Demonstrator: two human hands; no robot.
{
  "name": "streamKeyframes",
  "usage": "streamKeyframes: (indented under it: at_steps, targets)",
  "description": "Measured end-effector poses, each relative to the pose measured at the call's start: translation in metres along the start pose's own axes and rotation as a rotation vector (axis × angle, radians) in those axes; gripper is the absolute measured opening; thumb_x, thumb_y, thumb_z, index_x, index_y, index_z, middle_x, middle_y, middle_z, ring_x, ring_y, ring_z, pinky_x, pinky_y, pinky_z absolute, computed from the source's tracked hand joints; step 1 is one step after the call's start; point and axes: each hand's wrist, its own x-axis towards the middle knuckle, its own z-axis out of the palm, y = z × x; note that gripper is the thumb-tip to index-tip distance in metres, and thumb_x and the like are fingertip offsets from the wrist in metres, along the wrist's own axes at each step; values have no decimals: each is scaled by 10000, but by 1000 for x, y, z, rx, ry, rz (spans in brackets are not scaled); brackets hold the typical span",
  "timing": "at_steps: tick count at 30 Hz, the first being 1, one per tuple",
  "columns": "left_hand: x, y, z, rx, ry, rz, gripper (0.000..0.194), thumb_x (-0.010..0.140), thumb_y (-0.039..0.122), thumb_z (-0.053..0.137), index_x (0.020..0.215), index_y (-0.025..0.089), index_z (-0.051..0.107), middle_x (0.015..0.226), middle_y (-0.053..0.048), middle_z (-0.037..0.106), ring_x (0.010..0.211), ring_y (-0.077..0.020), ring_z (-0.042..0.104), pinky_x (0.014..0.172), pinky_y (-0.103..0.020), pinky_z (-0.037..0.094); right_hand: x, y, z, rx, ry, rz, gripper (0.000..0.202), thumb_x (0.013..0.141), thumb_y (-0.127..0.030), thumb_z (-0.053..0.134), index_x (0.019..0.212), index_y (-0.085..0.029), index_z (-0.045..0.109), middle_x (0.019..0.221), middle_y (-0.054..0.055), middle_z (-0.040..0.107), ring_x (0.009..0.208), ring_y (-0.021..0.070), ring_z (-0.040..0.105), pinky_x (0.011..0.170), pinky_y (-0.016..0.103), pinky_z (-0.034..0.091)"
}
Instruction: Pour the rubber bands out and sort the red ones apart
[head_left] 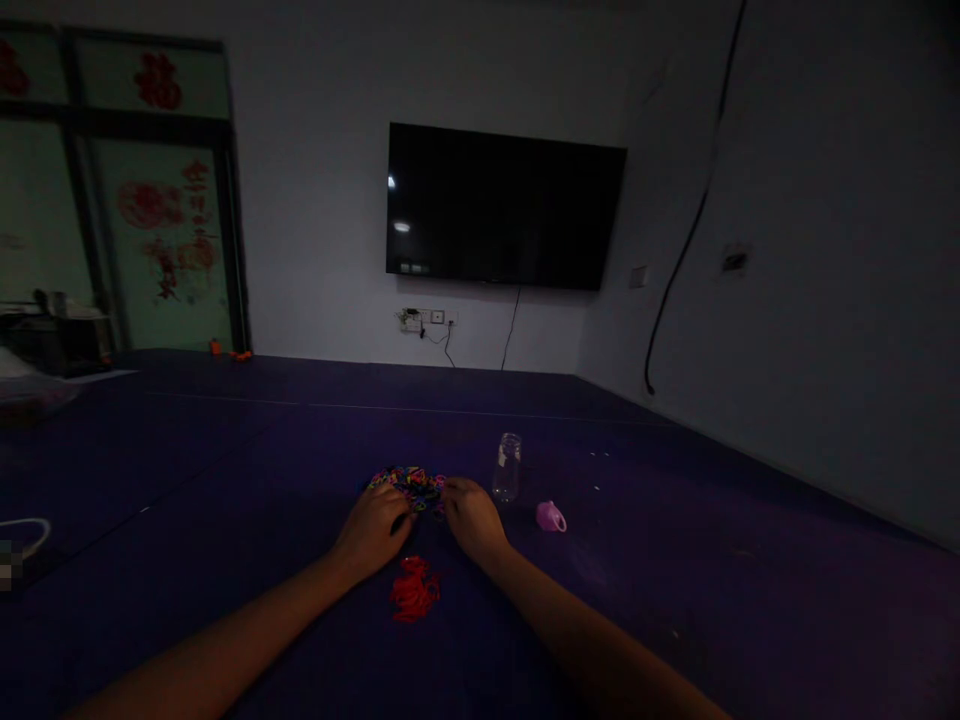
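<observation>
A heap of small multicoloured bands [412,482], which look like rubber bands, lies on the purple tabletop [300,640]. At the heap's near left edge is my left hand [375,530], its fingers curled in and thumb bent towards them. My right hand [472,515] touches the heap's right side with fingers pressed together. Whatever the fingertips pinch is too small and dark to make out. Closer to me, between my forearms, sits a separate pile of red bands [414,590]. A clear bottle [508,468] without a lid stands just beyond my right hand. Right of it lies a pink cap with a loop [550,516].
Small white bits [597,488] are scattered right of the bottle. A pale curved handle or cord [30,522] shows at the left edge. Orange objects [238,355] lie near the far left edge. A television [502,205] hangs on the wall ahead.
</observation>
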Motion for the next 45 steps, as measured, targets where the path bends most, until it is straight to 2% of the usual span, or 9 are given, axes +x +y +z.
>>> streamKeyframes:
  at_steps: [4,10,16,19,27,31,34,40,45]
  targets:
    - [0,1,0,-7,5,14,186,835,175,511,702,188,641,755,-43,658,804,-204,578,842,-398,445,3,3,6,-27,-50,-26,311,874,-75,375,944,-131,672,962,110,683,902,181,625,837,253,446]
    - [-1,-1,1,-3,-6,3,183,838,166,506,715,180,641,776,-55,658,826,-214,582,849,-412,449,5,3,6,15,-55,-121,319,825,-26,410,1007,-113,656,1068,118,660,1000,179,597,892,245,434]
    - [-1,-3,2,-36,-55,22,249,832,126,502,1027,194,641,1165,-81,620,1122,-238,506,982,-440,384,1,-6,2,6,-89,-328,372,863,-52,357,1084,-139,643,1141,106,640,1055,176,576,932,279,434]
    - [-1,-2,2,-37,-85,26,301,852,140,486,1120,207,604,1245,-77,579,1182,-240,467,999,-445,370,1,-8,1,-18,-106,-382,396,869,-60,344,1127,-151,630,1156,106,635,1057,180,578,942,303,435]
    - [1,-1,2,-56,-135,4,312,853,107,469,1123,193,599,1203,-91,592,1141,-238,499,973,-415,395,0,-7,0,-36,-93,-387,362,895,-91,350,1130,-132,623,1166,119,623,1073,185,562,937,294,434]
    - [1,-2,2,-57,-140,-7,323,838,89,466,1119,176,599,1179,-101,598,1121,-240,510,961,-414,404,0,-7,1,-50,-107,-360,353,883,-78,355,1107,-108,626,1147,129,626,1054,184,569,923,277,437]
    - [1,-3,4,-32,-95,-30,312,831,92,472,1095,183,611,1154,-91,608,1112,-235,512,981,-413,382,0,-7,0,-79,-114,-273,351,866,-73,375,1095,-127,635,1113,117,643,1046,187,574,927,279,429]
    - [-2,-6,3,95,-19,-250,287,855,138,453,1096,159,608,1161,-118,605,1131,-267,491,905,-432,405,0,0,-5,-89,7,11,343,857,-80,400,1004,-185,692,1098,83,666,1061,198,577,924,288,430]
    - [-4,-10,4,102,-12,-358,240,860,194,484,1052,186,627,1142,-103,615,1129,-272,493,887,-431,400,2,4,-6,-13,57,78,364,896,-111,369,957,-201,716,1100,67,669,1069,190,580,917,289,436]
